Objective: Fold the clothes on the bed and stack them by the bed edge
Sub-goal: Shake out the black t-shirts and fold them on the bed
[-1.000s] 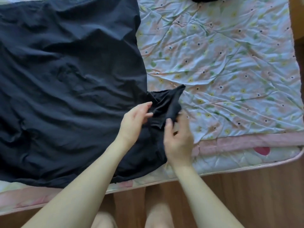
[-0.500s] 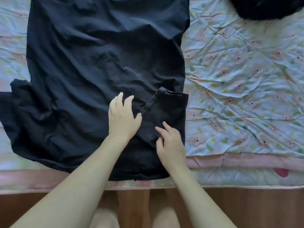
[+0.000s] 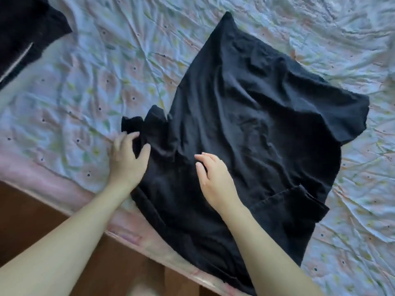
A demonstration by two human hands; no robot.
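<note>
From the head camera, a black T-shirt [image 3: 252,129] lies spread and wrinkled on the bed [image 3: 85,82], which is covered by a pale floral sheet with a pink border along its near edge. The shirt's lower part reaches that near edge and slightly overhangs it, above a brown wooden floor [image 3: 25,214]. The left hand [image 3: 128,161] sits at the shirt's left side, thumb and fingers curled around the bunched left sleeve [image 3: 139,127], pinching the fabric where it meets the sheet. The right hand [image 3: 215,178] rests on the shirt's middle, well apart from the left hand, fingers loosely bent and spread with the palm down; it presses on the cloth and grips nothing. On the shirt's right side, a folded-in sleeve [image 3: 292,208] lies flat over the body of the shirt, just right of the right forearm. Far from the shirt, at the bed's upper left corner of the view, part of another dark garment [image 3: 23,33] shows with a thin pale stripe along it; the rest of it is cut off by the frame. The view is somewhat blurred.
</note>
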